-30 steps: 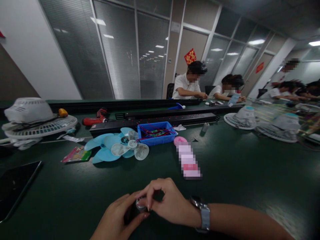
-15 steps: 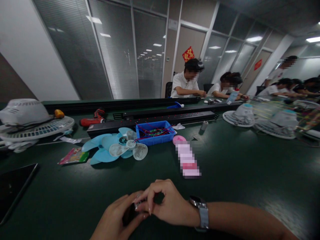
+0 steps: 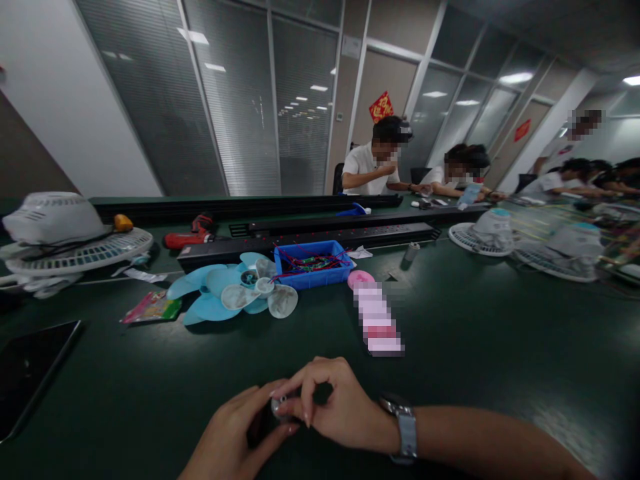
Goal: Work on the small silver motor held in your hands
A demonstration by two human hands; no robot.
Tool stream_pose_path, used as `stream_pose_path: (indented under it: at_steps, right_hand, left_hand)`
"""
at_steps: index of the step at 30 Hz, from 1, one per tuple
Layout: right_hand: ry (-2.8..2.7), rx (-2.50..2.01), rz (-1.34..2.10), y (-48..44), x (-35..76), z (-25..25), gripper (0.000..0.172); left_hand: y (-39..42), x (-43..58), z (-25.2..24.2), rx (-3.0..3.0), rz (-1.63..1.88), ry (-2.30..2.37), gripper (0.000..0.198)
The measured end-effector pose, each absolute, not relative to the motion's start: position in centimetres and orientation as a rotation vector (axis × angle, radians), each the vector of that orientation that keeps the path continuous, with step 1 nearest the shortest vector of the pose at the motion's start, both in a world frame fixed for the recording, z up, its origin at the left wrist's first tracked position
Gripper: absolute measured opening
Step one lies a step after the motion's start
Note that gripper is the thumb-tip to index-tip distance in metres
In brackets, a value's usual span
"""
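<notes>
Low in the middle, my left hand [image 3: 240,427] curls its thumb and fingers around a small round silvery metal part [image 3: 280,405]. My right hand [image 3: 337,403], with a watch on its wrist, reaches over from the right; its thumb and forefinger close at the top of the same part. Fingers cover most of the part, so its exact kind does not show. Both hands are above the dark green table [image 3: 465,360]. Beyond them lie light blue and greyish fan blades [image 3: 220,293] and a blue bin [image 3: 320,275] with wires and small green boards in it.
A pink strip-shaped item [image 3: 375,317] lies ahead of my right hand, near a small metal cylinder [image 3: 411,252]. Left are a black tablet [image 3: 35,373], a colourful packet [image 3: 153,308], a red drill [image 3: 187,237] and a white fan [image 3: 75,233]. Co-workers [image 3: 375,160] sit across the table.
The view has shifted slightly. The silvery part shows a little more of its round end between my fingers. A co-worker across the table has raised a hand toward their face.
</notes>
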State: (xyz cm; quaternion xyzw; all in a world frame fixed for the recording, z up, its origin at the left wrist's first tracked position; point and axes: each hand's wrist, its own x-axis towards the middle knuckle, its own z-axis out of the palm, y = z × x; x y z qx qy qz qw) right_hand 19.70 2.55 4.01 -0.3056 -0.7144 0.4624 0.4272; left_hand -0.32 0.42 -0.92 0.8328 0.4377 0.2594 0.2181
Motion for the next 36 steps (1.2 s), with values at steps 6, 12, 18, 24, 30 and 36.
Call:
stream_pose_path:
  at_steps: [6, 12, 18, 24, 30, 36]
  right_hand:
    - [-1.729, -0.790, 1.319, 2.8, 19.7, 3.7, 0.027]
    - [-1.722, -0.836, 1.367, 2.9, 19.7, 3.5, 0.030]
    - [-1.763, -0.915, 1.227, 3.0, 19.2, 3.8, 0.032]
    - [-1.772, -0.917, 1.246, 3.0, 19.3, 3.7, 0.029]
    - [-1.949, -0.812, 1.171, 3.1, 20.1, 3.7, 0.011]
    - [-1.980, -0.780, 1.217, 3.2, 20.2, 4.3, 0.007]
  left_hand:
    - [0.6, -0.3, -0.7, 2.315, 0.741, 1.211, 0.039]
    - [0.5, -0.3, -0.7, 2.303, 0.737, 1.219, 0.041]
    - [0.4, -0.2, -0.6, 2.297, 0.768, 1.200, 0.042]
    - [0.5, -0.2, -0.5, 2.315, 0.761, 1.201, 0.041]
    - [0.6, -0.2, -0.7, 2.307, 0.783, 1.193, 0.038]
    - [0.5, -0.2, -0.5, 2.289, 0.799, 1.193, 0.040]
